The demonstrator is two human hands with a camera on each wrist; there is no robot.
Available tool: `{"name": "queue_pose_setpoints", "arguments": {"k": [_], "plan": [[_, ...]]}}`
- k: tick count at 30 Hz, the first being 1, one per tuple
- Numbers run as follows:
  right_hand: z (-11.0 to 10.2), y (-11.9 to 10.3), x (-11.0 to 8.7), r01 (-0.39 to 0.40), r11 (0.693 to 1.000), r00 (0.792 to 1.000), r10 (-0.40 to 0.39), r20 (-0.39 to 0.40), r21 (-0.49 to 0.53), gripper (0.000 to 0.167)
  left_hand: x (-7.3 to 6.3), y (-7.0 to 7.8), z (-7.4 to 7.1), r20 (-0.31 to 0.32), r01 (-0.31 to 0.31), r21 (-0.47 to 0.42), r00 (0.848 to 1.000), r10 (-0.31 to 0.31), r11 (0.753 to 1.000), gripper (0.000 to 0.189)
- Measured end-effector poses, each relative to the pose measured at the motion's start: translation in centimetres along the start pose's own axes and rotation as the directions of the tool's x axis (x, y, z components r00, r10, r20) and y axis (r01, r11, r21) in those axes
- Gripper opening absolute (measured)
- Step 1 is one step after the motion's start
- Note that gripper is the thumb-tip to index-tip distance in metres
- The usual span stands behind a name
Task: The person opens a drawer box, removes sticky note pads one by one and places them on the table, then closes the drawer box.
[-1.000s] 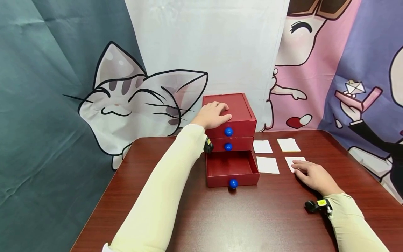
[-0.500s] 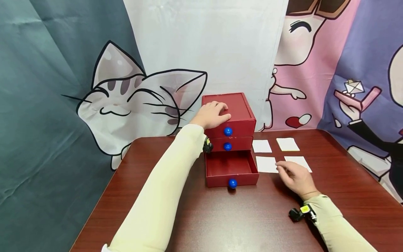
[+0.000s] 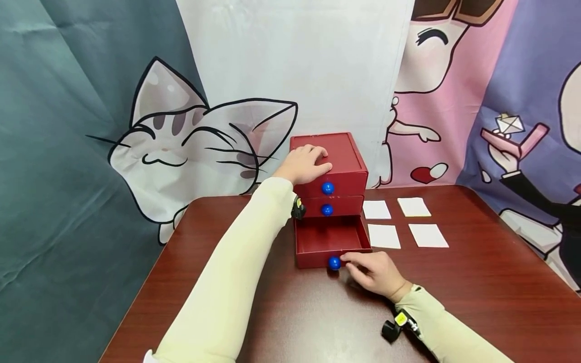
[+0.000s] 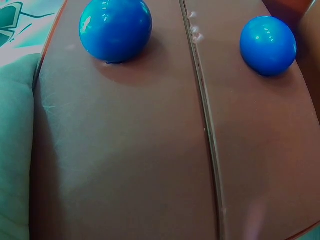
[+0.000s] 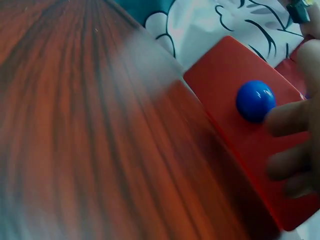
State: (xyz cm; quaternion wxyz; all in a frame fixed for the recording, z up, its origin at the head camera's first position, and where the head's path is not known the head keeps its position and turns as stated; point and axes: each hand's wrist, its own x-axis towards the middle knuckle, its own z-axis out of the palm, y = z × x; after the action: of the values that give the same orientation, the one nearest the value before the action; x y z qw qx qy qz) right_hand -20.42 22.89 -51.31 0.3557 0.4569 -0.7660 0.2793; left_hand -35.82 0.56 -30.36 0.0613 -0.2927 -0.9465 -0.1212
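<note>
A red drawer box with blue knobs stands at the back of the table. My left hand rests flat on its top, near the left front edge. The two upper drawers are closed, their upper knob and middle knob large in the left wrist view. The bottom drawer is pulled out, with nothing seen inside. My right hand is at the front of that drawer, fingertips just right of its blue knob. The fingers are loosely bent and not wrapped round the knob.
Several white square cards lie right of the box: a back left card, a back right card, a front left card and a front right card. A printed cloth hangs behind the brown table.
My right hand has moved left, from over the front right card past the front left card to the bottom drawer's knob. My left hand stays on the box.
</note>
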Motion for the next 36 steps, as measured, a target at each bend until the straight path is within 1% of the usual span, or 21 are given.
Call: {"name": "queue_pose_setpoints", "arguments": {"k": [2,4,5,7,9,11,16,18,21,25,31,36], "plan": [[0.4,-0.3,0.2,-0.049,0.999,0.993,0.047,0.108,0.020,0.022,-0.1,0.0,-0.1,0.006,0.001,-0.002,1.000,0.000,1.000,0.047],[0.8,-0.5,0.2,-0.099,0.995,0.976,0.095,0.194,0.011,0.028,-0.1,0.0,-0.1,0.009,-0.001,-0.006,1.000,0.001,1.000,0.047],[1.0,-0.6,0.3,-0.112,0.994,0.969,0.110,0.222,-0.004,0.032,-0.2,-0.1,-0.1,0.010,-0.002,-0.008,1.000,0.002,1.000,0.048],[1.3,-0.7,0.4,-0.126,0.991,0.960,0.131,0.247,-0.037,0.038,-0.2,-0.1,-0.1,0.008,-0.002,-0.008,1.000,0.002,1.000,0.048],[1.6,-0.8,0.6,-0.127,0.990,0.959,0.139,0.247,-0.066,0.042,-0.3,-0.1,-0.1,0.007,-0.001,-0.009,1.000,0.001,1.000,0.048],[1.9,-0.9,0.8,-0.117,0.989,0.962,0.136,0.235,-0.095,0.043,-0.3,-0.1,-0.1,0.008,-0.001,-0.006,1.000,0.001,1.000,0.048],[2.4,-0.7,1.3,-0.091,0.982,0.979,0.119,0.167,-0.168,0.039,-0.2,-0.2,0.0,0.008,-0.001,0.002,1.000,0.001,1.000,0.048],[2.5,-0.6,1.4,-0.092,0.979,0.982,0.119,0.144,-0.184,0.037,-0.1,-0.2,0.0,0.007,-0.001,0.003,1.000,0.001,1.000,0.048],[2.8,-0.2,1.6,-0.112,0.974,0.982,0.139,0.132,-0.196,0.036,-0.1,-0.1,0.0,0.007,0.000,0.004,1.000,0.000,1.000,0.047],[3.2,0.3,1.9,-0.160,0.964,0.975,0.188,0.122,-0.212,0.035,-0.1,-0.1,0.1,0.006,0.003,0.009,1.000,-0.003,1.000,0.047],[3.9,1.2,2.5,-0.264,0.936,0.949,0.295,0.111,-0.231,0.034,0.0,0.0,0.2,0.000,0.001,0.022,1.000,-0.001,1.000,0.047],[4.6,1.9,3.1,-0.321,0.918,0.932,0.350,0.096,-0.233,0.032,0.1,0.2,0.2,-0.005,0.006,0.017,1.000,-0.006,1.000,0.047]]}}
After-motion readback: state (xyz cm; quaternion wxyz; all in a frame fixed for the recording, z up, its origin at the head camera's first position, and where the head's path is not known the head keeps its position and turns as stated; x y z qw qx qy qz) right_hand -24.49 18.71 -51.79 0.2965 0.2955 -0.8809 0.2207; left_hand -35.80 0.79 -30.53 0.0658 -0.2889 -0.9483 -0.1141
